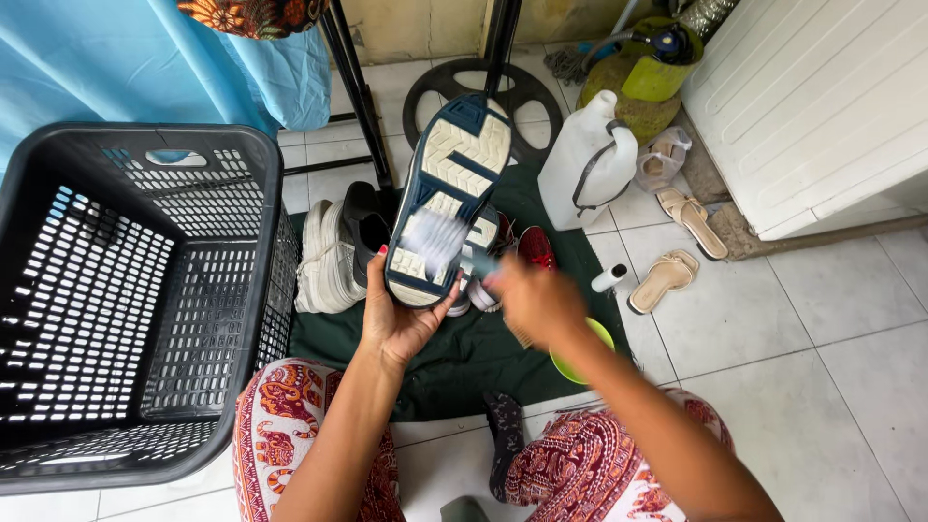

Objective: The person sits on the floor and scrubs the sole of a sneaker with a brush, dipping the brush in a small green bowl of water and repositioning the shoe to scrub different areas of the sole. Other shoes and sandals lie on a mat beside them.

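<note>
at frame centre the left hand (398, 324) cups the heel of the upturned shoe (448, 198) while the right hand (534, 300) closes around a blurred brush (440, 242); a hard stroke could tip the shoe from that loose hold.

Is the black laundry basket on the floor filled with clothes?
No, the black laundry basket shows only its bare perforated walls and bottom, with nothing lying inside it.

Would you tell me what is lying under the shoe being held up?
Under the raised shoe lies a dark green cloth with more shoes on it: a white pair, a black one and a red one. The shoe and hands hide the others.
</note>
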A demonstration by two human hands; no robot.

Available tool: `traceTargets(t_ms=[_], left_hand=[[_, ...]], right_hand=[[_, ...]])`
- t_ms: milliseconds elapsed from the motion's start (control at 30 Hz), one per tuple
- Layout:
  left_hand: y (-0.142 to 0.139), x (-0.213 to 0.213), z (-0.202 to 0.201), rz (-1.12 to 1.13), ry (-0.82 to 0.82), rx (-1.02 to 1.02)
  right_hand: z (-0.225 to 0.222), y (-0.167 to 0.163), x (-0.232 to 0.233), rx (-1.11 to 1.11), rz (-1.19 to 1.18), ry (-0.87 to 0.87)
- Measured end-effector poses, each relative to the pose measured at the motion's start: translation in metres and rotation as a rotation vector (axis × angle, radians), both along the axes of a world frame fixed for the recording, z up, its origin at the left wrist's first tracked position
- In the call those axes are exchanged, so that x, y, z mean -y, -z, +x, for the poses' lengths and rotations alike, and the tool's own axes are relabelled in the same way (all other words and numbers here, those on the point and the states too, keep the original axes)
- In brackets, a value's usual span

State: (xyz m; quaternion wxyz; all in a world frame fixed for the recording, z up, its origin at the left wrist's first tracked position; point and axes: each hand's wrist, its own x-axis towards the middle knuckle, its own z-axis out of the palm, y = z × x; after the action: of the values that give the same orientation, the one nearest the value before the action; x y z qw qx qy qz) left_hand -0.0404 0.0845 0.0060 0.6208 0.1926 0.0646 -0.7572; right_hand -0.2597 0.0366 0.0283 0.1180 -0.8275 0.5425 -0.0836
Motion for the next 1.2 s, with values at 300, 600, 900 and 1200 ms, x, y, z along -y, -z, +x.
traceTargets(t_ms=[300, 600, 900, 1200], left_hand=[[-0.008, -0.006, -0.011, -0.053, 0.104, 0.191], [-0.006, -0.004, -0.004, -0.009, 0.105, 0.124], [-0.001, -0.004, -0.010, 0.063, 0.099, 0.140], [-0.007, -0.011, -0.012, 0.033, 0.150, 0.164]], right_hand=[[-0.046, 0.000, 0.051, 0.541, -0.139, 0.164], [-0.028, -0.017, 0.035, 0.175, -0.183, 0.056], [-0.018, -0.006, 0.020, 0.411, -0.165, -0.044], [-0.043, -0.024, 0.071, 0.342, -0.213, 0.205]])
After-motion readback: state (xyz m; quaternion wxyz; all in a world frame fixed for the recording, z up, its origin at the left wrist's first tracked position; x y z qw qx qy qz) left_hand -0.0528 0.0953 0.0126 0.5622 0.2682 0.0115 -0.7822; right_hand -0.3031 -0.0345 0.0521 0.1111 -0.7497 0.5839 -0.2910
